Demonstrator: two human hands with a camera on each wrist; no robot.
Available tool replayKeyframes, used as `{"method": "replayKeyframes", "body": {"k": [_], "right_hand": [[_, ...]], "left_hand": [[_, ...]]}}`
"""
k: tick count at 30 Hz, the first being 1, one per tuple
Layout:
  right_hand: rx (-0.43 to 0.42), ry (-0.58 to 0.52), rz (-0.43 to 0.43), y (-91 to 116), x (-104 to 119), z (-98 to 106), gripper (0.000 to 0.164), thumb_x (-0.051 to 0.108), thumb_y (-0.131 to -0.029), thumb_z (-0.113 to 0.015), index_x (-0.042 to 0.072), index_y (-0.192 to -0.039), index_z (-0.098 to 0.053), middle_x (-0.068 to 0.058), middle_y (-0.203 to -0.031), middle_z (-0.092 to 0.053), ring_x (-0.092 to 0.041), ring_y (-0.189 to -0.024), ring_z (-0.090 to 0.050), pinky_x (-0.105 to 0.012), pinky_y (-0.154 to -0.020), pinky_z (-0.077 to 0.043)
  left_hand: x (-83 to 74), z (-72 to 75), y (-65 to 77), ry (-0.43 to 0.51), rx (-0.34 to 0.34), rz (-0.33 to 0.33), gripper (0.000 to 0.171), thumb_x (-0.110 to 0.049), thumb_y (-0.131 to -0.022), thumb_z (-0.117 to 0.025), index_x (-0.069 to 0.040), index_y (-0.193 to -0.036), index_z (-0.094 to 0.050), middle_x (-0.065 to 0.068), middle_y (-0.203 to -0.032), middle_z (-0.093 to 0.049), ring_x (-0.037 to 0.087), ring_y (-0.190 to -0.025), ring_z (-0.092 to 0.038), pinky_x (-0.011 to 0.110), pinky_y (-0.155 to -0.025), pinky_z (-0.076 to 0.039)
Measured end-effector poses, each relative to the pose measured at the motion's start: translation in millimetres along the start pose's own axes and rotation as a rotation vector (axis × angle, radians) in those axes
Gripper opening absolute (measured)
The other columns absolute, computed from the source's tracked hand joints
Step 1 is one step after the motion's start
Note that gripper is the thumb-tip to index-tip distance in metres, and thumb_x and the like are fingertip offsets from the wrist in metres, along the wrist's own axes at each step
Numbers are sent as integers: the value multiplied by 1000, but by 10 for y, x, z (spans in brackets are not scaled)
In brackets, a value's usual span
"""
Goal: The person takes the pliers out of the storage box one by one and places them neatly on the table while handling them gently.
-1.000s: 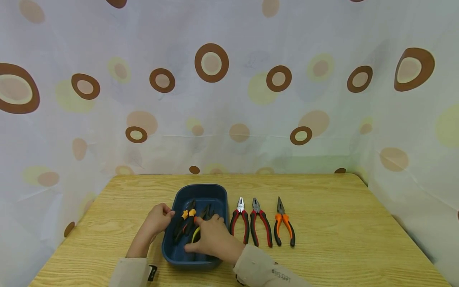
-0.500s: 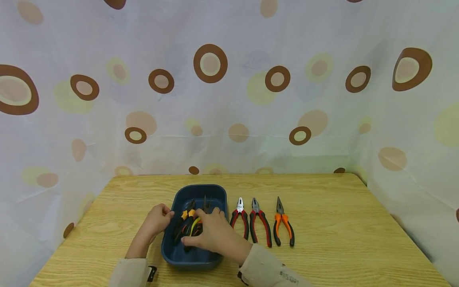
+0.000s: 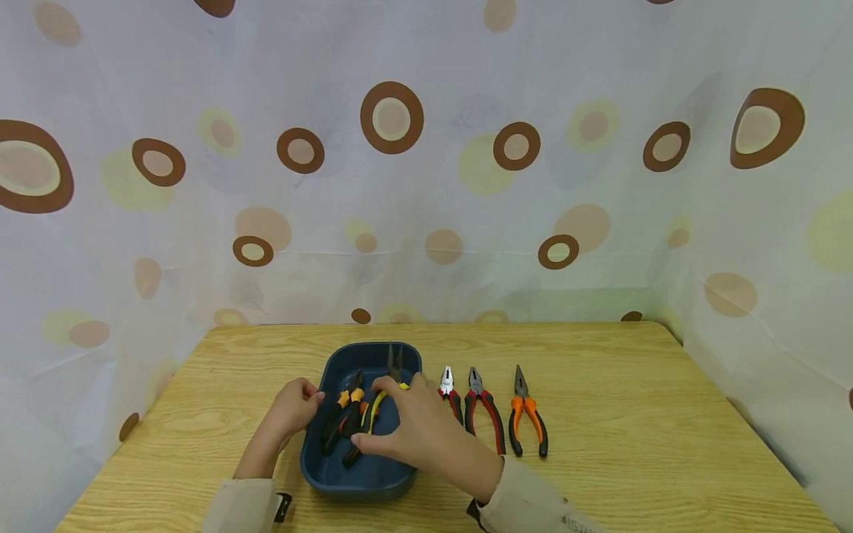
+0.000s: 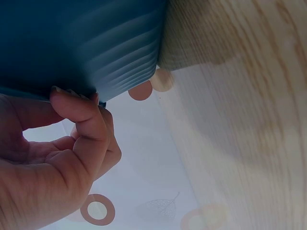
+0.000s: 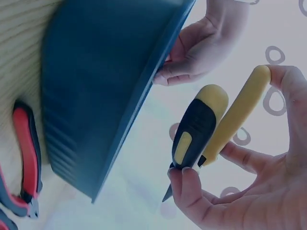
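My right hand [image 3: 429, 437] grips long-nose pliers [image 3: 369, 422] by their yellow-and-black handles, over the right side of the dark blue plastic box [image 3: 363, 485]. In the right wrist view, the thumb and fingertips pinch the two handles [image 5: 194, 127], above the box's rim; one dark jaw tip pokes out past the fingers. My left hand [image 3: 293, 407] pinches the box's left rim between thumb and fingers, plain in the left wrist view too. Inside the box lie black-handled pliers with yellow-orange collars [image 3: 349, 403], overlapping other dark tools partly hidden by the right hand.
To the right of the box, three pliers lie in a row on the wooden table [image 3: 633, 414]: two with red-and-black handles, silver-jawed pliers [image 3: 447, 385] and grey-jawed pliers [image 3: 485, 411], then orange-and-black long-nose pliers [image 3: 526, 414]. A patterned curtain [image 3: 440, 185] hangs behind the table.
My right hand has taken hold of the yellow-and-black long-nose pliers and raised them toward the right side of the box. The left hand stays on the rim.
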State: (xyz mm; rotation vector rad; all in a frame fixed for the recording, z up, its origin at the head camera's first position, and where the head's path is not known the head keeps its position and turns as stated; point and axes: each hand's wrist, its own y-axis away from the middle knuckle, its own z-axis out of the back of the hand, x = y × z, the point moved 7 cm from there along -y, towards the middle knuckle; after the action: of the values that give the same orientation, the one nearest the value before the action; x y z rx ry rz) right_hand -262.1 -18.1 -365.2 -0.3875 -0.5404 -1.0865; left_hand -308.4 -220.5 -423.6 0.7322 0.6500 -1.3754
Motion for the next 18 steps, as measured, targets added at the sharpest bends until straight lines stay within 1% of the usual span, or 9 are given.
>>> {"method": "replayKeyframes", "body": {"k": [3, 5, 9, 12, 18], "right_hand": [[-11, 2, 20, 58, -29, 62, 68, 65, -75, -69, 28, -129, -52, -18, -111, -46, -24, -89, -45, -39, -65, -46], [-22, 6, 24, 92, -58, 105, 68, 65, -75, -69, 28, -130, -52, -17, -108, -45, -23, -85, -43, -37, -62, -44], [-42, 15, 16, 149, -146, 186, 69, 64, -75, -69, 28, -131, -51, -18, -109, -44, -25, -85, -42, -36, -58, -42], [-58, 38, 17, 192, -226, 245, 68, 62, -76, -70, 27, -131, -51, -21, -112, -44, -26, -88, -43, -35, -58, -42], [-120, 103, 25, 271, -402, 354, 65, 57, -76, -73, 25, -130, -53, -15, -98, -44, -24, -81, -41, -33, -59, -39]], "left_hand": [[-5, 4, 7, -3, -1, -6, 12, -4, -95, -52, 6, -89, -50, 11, -75, -48, 18, -62, -49, 29, -52, -45], [-7, 7, 8, -5, -4, -10, 12, -4, -95, -52, 6, -89, -50, 11, -75, -49, 18, -62, -49, 29, -52, -45], [-10, 10, 8, -4, -10, -17, 12, -4, -94, -53, 5, -87, -50, 11, -74, -48, 18, -61, -48, 28, -52, -44], [-3, 10, 7, -4, -13, -16, 12, -4, -94, -53, 5, -87, -50, 10, -73, -48, 17, -60, -48, 28, -51, -44], [13, 6, -8, 2, -12, -17, 12, -3, -94, -53, 5, -86, -49, 10, -72, -47, 17, -58, -47, 28, -51, -43]]}}
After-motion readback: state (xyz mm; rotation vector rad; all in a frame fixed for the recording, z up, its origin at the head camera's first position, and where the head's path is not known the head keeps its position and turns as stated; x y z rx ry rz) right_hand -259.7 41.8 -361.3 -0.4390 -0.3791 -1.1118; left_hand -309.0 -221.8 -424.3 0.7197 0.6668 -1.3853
